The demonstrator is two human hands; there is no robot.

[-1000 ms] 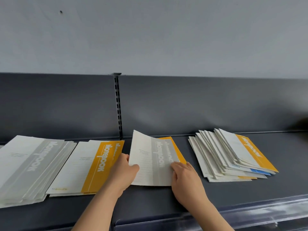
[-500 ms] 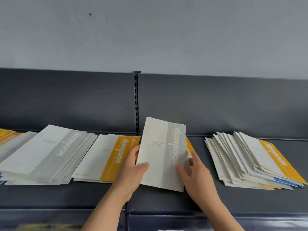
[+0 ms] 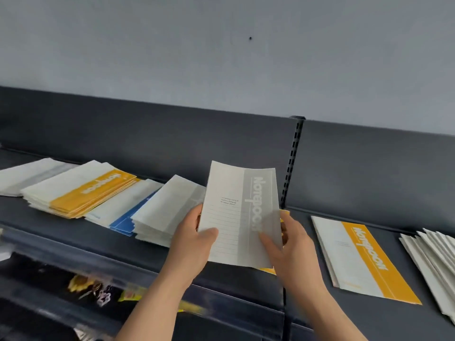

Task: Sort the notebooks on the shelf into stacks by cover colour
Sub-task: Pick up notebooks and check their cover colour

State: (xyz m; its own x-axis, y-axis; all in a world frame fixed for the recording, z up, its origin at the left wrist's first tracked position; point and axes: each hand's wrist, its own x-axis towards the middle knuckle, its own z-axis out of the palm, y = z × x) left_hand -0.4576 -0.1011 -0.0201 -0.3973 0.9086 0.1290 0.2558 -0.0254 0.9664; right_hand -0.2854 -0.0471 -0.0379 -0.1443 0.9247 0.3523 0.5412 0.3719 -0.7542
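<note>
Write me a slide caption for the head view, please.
Left hand and right hand hold a grey notebook beside the grey stack.

From here the grey notebook hides all but slivers of a yellow notebook behind it, and its small print is too fine to read. The white stack runs off the right edge; the lower-shelf items are just a blur.

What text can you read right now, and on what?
"Notebook": grey band of the held grey notebook.
"Notebook": top of the orange stack, left.
"Notebook": single orange notebook, right.
Small print on both single covers: too small to read.
</note>
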